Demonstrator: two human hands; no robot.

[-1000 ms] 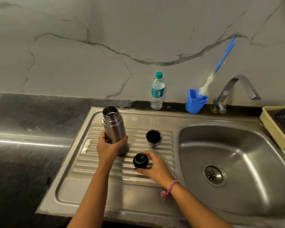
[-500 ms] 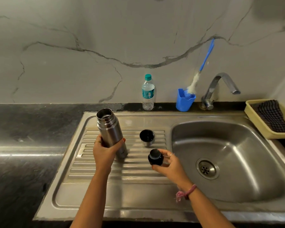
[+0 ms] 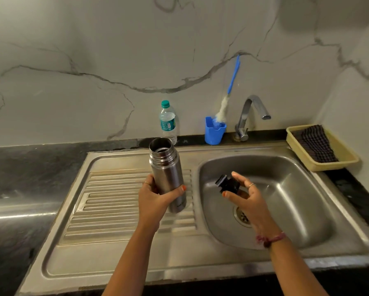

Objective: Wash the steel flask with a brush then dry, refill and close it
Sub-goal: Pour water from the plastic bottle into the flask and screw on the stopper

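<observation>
My left hand (image 3: pixel 153 199) grips the lower half of the open steel flask (image 3: pixel 166 165) and holds it upright, slightly tilted, above the ribbed drainboard (image 3: pixel 115 199). My right hand (image 3: pixel 250 199) pinches the flask's black stopper (image 3: pixel 226 184) between thumb and fingertips, over the left side of the sink basin (image 3: pixel 286 189). The blue-handled bottle brush (image 3: pixel 232 80) stands in a blue holder (image 3: pixel 214 133) against the wall. A plastic water bottle (image 3: pixel 168 122) with a green cap stands behind the flask. The steel cup lid is not visible.
A chrome tap (image 3: pixel 251 110) rises behind the basin, spout pointing right. A yellow tray (image 3: pixel 347 161) holding a dark checked cloth (image 3: pixel 315 144) sits at the right on the black counter (image 3: pixel 30 178). The drain (image 3: pixel 242 216) lies below my right hand.
My right hand carried the black stopper from the drainboard to over the basin. My left hand lifted the flask and shifted it right. The cup lid has gone out of sight.
</observation>
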